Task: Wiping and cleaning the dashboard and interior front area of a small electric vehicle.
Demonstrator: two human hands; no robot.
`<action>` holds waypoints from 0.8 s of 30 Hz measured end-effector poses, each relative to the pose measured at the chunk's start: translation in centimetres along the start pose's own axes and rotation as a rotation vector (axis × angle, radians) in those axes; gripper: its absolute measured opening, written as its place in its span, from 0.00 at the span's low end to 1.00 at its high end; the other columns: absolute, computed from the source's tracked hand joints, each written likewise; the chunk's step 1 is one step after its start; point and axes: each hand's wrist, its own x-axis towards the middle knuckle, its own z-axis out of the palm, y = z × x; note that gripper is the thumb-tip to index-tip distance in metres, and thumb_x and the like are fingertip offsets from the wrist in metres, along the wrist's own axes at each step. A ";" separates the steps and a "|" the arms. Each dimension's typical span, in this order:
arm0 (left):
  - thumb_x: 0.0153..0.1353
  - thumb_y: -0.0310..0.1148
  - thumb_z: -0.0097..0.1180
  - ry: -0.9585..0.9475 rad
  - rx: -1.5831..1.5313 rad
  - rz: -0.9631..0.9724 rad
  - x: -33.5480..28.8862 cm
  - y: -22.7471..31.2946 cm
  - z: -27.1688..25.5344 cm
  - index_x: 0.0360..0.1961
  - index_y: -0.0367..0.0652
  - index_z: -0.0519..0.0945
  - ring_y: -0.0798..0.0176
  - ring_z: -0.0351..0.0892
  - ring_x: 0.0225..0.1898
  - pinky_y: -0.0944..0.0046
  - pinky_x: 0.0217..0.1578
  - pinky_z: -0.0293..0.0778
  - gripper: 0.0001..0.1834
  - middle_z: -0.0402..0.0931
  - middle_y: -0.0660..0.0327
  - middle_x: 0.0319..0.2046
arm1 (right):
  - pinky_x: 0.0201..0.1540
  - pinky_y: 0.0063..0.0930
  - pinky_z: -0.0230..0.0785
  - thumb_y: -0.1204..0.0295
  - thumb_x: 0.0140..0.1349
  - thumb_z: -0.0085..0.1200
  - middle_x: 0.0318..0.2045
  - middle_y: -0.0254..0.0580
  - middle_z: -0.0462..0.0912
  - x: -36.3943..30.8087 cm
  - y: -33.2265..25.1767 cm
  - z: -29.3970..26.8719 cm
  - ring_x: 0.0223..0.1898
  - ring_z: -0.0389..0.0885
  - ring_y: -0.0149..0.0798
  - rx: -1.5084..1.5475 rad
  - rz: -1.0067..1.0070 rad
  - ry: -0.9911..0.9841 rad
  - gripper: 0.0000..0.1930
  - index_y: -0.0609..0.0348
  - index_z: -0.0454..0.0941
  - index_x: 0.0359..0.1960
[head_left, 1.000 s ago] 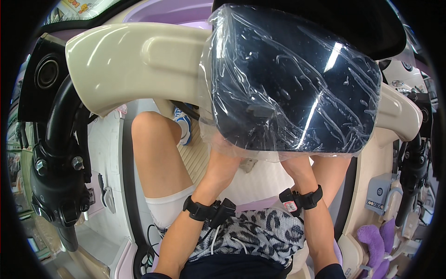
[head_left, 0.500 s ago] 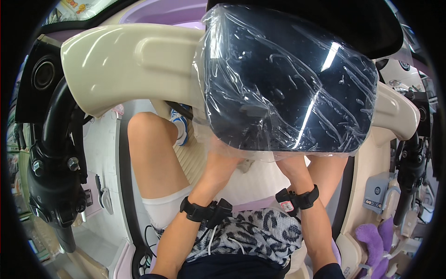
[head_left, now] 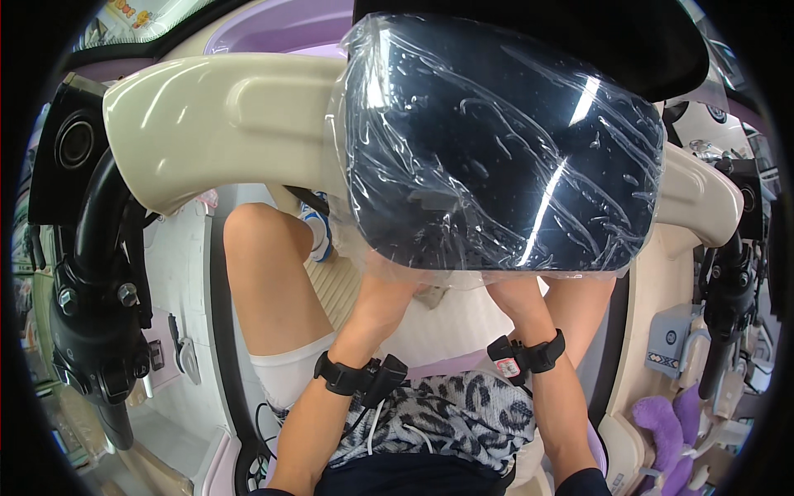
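Note:
A glossy dark panel (head_left: pixel 504 157), wrapped in clear wrinkled plastic film (head_left: pixel 364 124), sits between two cream handlebar covers (head_left: pixel 215 124). My left hand (head_left: pixel 385 271) reaches under the panel's lower left edge, partly visible through the loose film. Further right, my right hand (head_left: pixel 511 289) passes beneath the same lower edge. The panel hides the fingers of both hands, so what they touch or hold does not show. Each wrist wears a black strap with a small black box.
Black handlebar grips and levers (head_left: pixel 95 331) flank me at left and right. Below lie my bare knees (head_left: pixel 260 240) and a ribbed tan footboard (head_left: pixel 335 289). A purple plush thing (head_left: pixel 662 430) and a grey box (head_left: pixel 672 339) are at the right.
The panel and handlebar covers appear slightly further left in the view, and my left hand and forearm have shifted left a little with them. Both hands stay under the panel.

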 end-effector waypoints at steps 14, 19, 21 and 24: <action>0.56 0.15 0.53 -0.008 -0.056 0.046 -0.5 0.6 0.8 0.53 0.40 0.70 0.72 0.72 0.34 0.70 0.30 0.69 0.22 0.73 0.65 0.38 | 0.51 0.32 0.70 0.81 0.60 0.55 0.44 0.43 0.81 0.0 -2.3 0.4 0.45 0.76 0.37 -0.302 -0.046 0.032 0.13 0.66 0.77 0.47; 0.56 0.15 0.53 -0.039 -0.011 0.075 -0.4 1.0 1.1 0.48 0.40 0.73 0.74 0.68 0.28 0.72 0.25 0.64 0.18 0.71 0.68 0.31 | 0.53 0.31 0.69 0.81 0.60 0.55 0.45 0.43 0.81 -0.1 -1.6 0.2 0.47 0.76 0.37 -0.253 -0.032 0.028 0.14 0.67 0.76 0.48; 0.56 0.15 0.53 -0.039 0.011 0.084 -0.4 1.2 1.2 0.46 0.40 0.74 0.75 0.66 0.26 0.72 0.24 0.61 0.16 0.70 0.69 0.29 | 0.52 0.30 0.69 0.81 0.60 0.55 0.45 0.43 0.81 0.0 -1.6 0.1 0.47 0.76 0.36 -0.234 -0.039 0.016 0.13 0.67 0.76 0.48; 0.56 0.14 0.53 -0.072 0.081 0.118 -0.3 1.3 1.1 0.43 0.39 0.75 0.76 0.64 0.25 0.72 0.23 0.60 0.14 0.69 0.70 0.28 | 0.52 0.30 0.69 0.81 0.61 0.55 0.45 0.43 0.81 -0.1 -1.5 0.1 0.47 0.76 0.36 -0.222 -0.025 0.007 0.13 0.66 0.76 0.48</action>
